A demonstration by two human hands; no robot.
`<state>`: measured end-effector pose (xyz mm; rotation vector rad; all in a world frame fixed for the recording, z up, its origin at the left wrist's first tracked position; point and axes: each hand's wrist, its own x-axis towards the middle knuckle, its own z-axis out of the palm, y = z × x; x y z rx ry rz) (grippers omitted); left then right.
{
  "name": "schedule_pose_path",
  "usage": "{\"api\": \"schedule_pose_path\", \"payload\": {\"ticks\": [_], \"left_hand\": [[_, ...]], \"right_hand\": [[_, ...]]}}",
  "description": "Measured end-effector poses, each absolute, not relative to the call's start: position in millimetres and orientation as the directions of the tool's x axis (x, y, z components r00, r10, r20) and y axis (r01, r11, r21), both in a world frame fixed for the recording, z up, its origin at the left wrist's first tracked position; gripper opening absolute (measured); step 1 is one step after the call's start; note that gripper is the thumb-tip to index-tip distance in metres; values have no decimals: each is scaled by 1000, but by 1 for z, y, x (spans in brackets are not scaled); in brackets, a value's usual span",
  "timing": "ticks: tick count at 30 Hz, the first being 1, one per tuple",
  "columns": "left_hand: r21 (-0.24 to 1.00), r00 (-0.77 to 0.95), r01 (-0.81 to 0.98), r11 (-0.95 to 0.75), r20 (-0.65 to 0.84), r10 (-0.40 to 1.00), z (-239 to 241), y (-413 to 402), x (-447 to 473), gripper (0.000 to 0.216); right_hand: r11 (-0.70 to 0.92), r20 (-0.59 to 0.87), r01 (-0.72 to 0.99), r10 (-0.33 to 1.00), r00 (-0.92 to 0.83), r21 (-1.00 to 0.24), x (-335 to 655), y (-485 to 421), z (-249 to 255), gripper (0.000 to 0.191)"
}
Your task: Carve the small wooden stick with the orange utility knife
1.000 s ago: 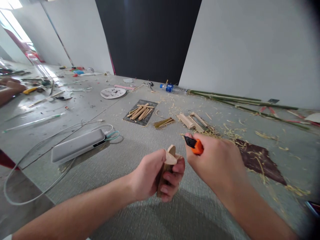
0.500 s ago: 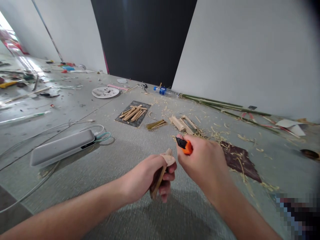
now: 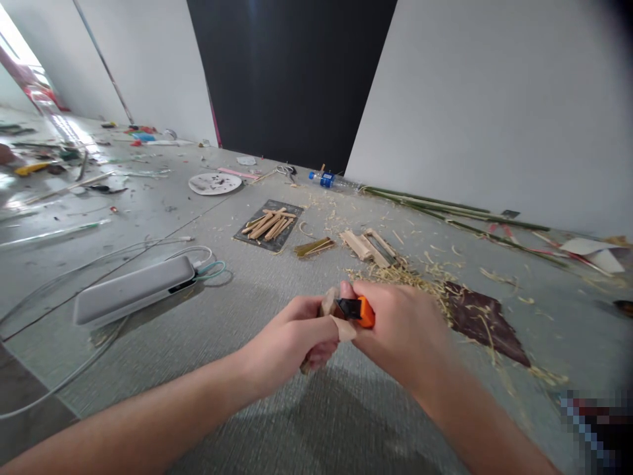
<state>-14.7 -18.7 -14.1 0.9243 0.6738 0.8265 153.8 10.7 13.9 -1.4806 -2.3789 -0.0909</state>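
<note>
In the lower middle of the frame, the left hand (image 3: 291, 336) has its fingers wrapped around a piece of wood (image 3: 329, 302); only its pale ends show, the middle being covered by the hand. Just beside it, the right hand (image 3: 400, 316) has its fingers clamped on an orange-and-black cutter (image 3: 364, 312), most of whose handle is hidden in the grip. The black end reaches over the wood, but whether the blade's edge touches it cannot be told.

Both forearms are cut off by the bottom of the frame. On the counter (image 3: 198, 336), wood shavings (image 3: 425, 284) partly cover a brown sheet (image 3: 487, 323) at right. The cable (image 3: 74, 379) beside a grey power bank (image 3: 133, 290) runs out at the left edge. A dark object (image 3: 601, 429) at lower right is broken into coarse squares, unreadable; glare blurs the small items at upper left.
</note>
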Motion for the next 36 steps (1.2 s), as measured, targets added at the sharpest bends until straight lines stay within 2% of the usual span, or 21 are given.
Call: {"api": "schedule_pose_path", "payload": {"ticks": [10,17,25,36], "left_hand": [[954,475,-214,208,-84,876,-13,-19,-12,40],[989,395,-89,120,-75,915,-21,-23,-10,42],[997,259,54,-52,36,965,-24,-27,-7,45],[992,208,111,-65,40,977,-20,-28,-4,53]], "right_hand": [[463,277,882,862,-425,-85,153,10,16,42],[469,306,882,847,-434,-44,151,8,12,45],[451,352,890,846,-401,-68,145,4,7,42],[377,318,925,882,-348,-34,142,1,6,40]]}}
